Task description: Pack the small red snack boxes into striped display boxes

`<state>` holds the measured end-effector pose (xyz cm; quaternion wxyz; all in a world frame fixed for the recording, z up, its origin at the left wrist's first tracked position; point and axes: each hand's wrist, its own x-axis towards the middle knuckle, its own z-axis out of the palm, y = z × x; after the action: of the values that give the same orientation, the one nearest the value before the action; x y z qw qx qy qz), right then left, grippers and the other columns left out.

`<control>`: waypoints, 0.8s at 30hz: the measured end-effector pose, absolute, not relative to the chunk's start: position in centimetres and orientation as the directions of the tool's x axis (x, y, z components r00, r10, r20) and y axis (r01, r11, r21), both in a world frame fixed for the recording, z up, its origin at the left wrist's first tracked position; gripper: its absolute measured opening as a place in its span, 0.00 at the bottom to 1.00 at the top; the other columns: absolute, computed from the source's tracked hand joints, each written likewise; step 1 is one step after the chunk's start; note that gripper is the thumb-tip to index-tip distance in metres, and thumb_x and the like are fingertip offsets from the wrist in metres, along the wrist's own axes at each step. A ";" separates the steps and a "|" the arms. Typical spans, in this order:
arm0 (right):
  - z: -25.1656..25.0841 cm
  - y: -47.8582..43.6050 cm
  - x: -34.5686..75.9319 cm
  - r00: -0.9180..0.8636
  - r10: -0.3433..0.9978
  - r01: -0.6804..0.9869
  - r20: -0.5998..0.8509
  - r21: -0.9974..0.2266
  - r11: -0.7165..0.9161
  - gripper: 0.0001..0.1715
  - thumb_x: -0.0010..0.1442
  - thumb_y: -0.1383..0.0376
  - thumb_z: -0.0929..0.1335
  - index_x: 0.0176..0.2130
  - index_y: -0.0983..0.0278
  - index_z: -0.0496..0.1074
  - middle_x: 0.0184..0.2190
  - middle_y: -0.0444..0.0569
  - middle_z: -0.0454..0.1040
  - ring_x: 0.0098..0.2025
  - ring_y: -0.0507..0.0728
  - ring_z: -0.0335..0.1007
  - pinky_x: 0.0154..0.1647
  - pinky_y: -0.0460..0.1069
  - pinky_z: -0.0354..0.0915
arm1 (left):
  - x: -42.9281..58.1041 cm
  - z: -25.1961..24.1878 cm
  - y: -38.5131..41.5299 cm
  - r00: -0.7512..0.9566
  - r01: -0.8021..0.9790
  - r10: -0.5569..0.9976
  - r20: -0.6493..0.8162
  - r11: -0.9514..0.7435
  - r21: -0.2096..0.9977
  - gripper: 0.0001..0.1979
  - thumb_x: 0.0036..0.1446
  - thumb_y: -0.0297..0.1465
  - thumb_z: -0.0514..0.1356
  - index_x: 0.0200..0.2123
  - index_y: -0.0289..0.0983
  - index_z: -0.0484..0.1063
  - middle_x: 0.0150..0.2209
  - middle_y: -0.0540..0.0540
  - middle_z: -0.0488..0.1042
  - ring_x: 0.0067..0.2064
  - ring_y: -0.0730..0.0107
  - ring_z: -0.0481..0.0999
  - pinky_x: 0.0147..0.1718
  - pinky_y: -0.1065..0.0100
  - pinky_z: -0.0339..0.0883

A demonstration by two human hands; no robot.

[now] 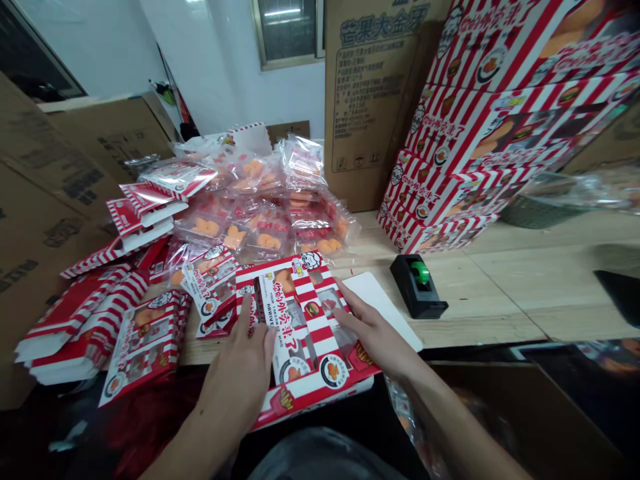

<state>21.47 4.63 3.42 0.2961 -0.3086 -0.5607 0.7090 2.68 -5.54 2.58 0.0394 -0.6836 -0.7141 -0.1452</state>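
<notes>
Both hands on a striped box (320, 333) beside the tape dispenser (411, 297)

The red-and-white box lies with its windowed face up, left of the dispenser and closer to the person, at the near edge of the wooden table (510, 287). The left hand (240, 363) rests on the box's left end, its index finger extended along the face; whether its other fingers grip the underside, I cannot tell. The right hand (375, 333) touches the box's right side, thumb and a finger slightly parted; how firmly it holds, I cannot tell.

Just left of the dispenser, a white sheet (383, 300) lies partly beneath the right hand. Behind the dispenser rises a stack of striped boxes (450, 133), with a brown carton (370, 107) behind it and to the left. Farther left of the dispenser, beyond the box, clear bags of orange pieces (270, 227) form a heap. Well to its left lie red-and-white flattened packages (75, 320).
</notes>
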 end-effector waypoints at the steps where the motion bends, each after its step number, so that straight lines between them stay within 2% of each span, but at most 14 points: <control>1: 3.4 4.4 21.5 -0.637 0.764 -0.073 -0.101 -0.979 -0.191 0.35 0.59 0.58 0.64 0.61 0.51 0.47 0.55 0.43 0.63 0.52 0.59 0.65 0.50 0.59 0.65 | 3.1 2.6 -5.6 -0.123 0.983 0.959 0.256 0.083 0.163 0.17 0.61 0.32 0.41 0.31 0.36 0.68 0.47 0.34 0.69 0.45 0.52 0.72 0.30 0.59 0.70; 5: 3.6 4.1 21.8 -0.656 0.749 -0.046 -0.095 -0.985 -0.166 0.34 0.59 0.56 0.64 0.61 0.51 0.47 0.57 0.43 0.60 0.54 0.59 0.62 0.52 0.59 0.64 | 4.2 2.0 -6.2 -0.306 0.940 0.904 0.299 0.238 0.245 0.13 0.61 0.33 0.42 0.36 0.35 0.64 0.58 0.31 0.56 0.41 0.53 0.75 0.22 0.64 0.68; 7: 3.9 3.8 21.9 -0.644 0.757 0.000 -0.110 -0.990 -0.143 0.33 0.60 0.54 0.62 0.61 0.51 0.47 0.57 0.43 0.60 0.55 0.59 0.61 0.52 0.59 0.63 | 4.3 1.8 -6.6 -0.338 0.914 0.894 0.295 0.237 0.330 0.11 0.61 0.35 0.44 0.37 0.37 0.62 0.60 0.32 0.53 0.45 0.50 0.73 0.22 0.64 0.68; 10: 4.3 3.3 21.6 -0.645 0.759 0.097 -0.092 -0.995 -0.038 0.32 0.61 0.49 0.59 0.61 0.52 0.47 0.59 0.44 0.56 0.59 0.58 0.55 0.56 0.58 0.58 | 4.3 1.7 -7.1 -0.408 0.793 0.866 0.290 0.178 0.583 0.07 0.61 0.35 0.46 0.40 0.39 0.56 0.61 0.33 0.50 0.54 0.52 0.66 0.34 0.61 0.70; 12: 4.2 2.9 21.4 -0.692 0.718 0.121 -0.083 -0.993 0.002 0.35 0.60 0.48 0.58 0.62 0.52 0.44 0.61 0.45 0.53 0.60 0.57 0.52 0.56 0.56 0.58 | 4.5 1.5 -7.2 -0.485 0.639 0.817 0.313 0.087 0.764 0.06 0.60 0.33 0.47 0.40 0.40 0.52 0.61 0.32 0.49 0.58 0.57 0.60 0.44 0.58 0.67; 14: 4.1 2.8 21.1 -0.767 0.635 0.103 -0.093 -0.994 -0.022 0.38 0.60 0.49 0.59 0.63 0.53 0.40 0.62 0.47 0.50 0.60 0.58 0.51 0.53 0.55 0.62 | 4.8 1.3 -7.1 -0.551 0.490 0.775 0.309 0.001 0.872 0.08 0.60 0.34 0.48 0.42 0.40 0.51 0.61 0.33 0.49 0.60 0.60 0.56 0.51 0.57 0.61; 16: 4.0 2.8 20.9 -0.830 0.550 0.085 -0.096 -0.995 -0.046 0.41 0.60 0.49 0.59 0.63 0.56 0.35 0.62 0.50 0.50 0.60 0.58 0.51 0.49 0.54 0.65 | 4.8 1.2 -6.7 -0.588 0.378 0.765 0.263 -0.028 0.925 0.14 0.60 0.35 0.48 0.48 0.40 0.50 0.62 0.35 0.48 0.63 0.61 0.50 0.56 0.56 0.55; 18: 3.9 3.0 20.6 -0.857 0.505 0.076 -0.102 -0.995 -0.071 0.44 0.60 0.49 0.60 0.63 0.57 0.31 0.62 0.52 0.50 0.59 0.58 0.53 0.48 0.54 0.66 | 4.5 1.3 -6.1 -0.623 0.256 0.764 0.170 -0.007 0.967 0.22 0.59 0.38 0.48 0.54 0.41 0.47 0.63 0.39 0.47 0.63 0.62 0.48 0.58 0.58 0.53; 20: 3.8 3.0 20.3 -0.838 0.529 0.085 -0.133 -0.990 -0.114 0.46 0.60 0.51 0.61 0.63 0.56 0.26 0.61 0.53 0.51 0.56 0.58 0.59 0.48 0.54 0.67 | 3.8 1.5 -5.6 -0.652 0.059 0.758 -0.033 0.094 0.994 0.26 0.59 0.41 0.49 0.58 0.43 0.44 0.63 0.41 0.48 0.62 0.61 0.52 0.55 0.60 0.58; 22: 4.0 2.9 20.1 -0.814 0.562 0.078 -0.143 -0.987 -0.138 0.48 0.60 0.55 0.62 0.62 0.56 0.23 0.60 0.54 0.53 0.54 0.57 0.62 0.50 0.55 0.66 | 3.2 1.4 -5.5 -0.605 -0.180 0.733 -0.312 0.255 0.950 0.29 0.57 0.45 0.50 0.58 0.42 0.47 0.60 0.40 0.57 0.58 0.58 0.61 0.50 0.59 0.65; 24: 4.7 2.6 20.2 -0.828 0.547 0.059 -0.122 -0.990 -0.131 0.49 0.60 0.58 0.63 0.62 0.56 0.22 0.60 0.53 0.54 0.54 0.57 0.62 0.51 0.56 0.64 | 2.9 0.9 -6.3 -0.504 -0.355 0.703 -0.502 0.360 0.862 0.31 0.54 0.48 0.52 0.58 0.42 0.52 0.53 0.40 0.67 0.52 0.54 0.69 0.44 0.58 0.69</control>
<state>20.20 2.59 4.68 0.1712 -0.2380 -0.6364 0.7134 2.88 -6.27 0.92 -0.4810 -0.1298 -0.6700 -0.5504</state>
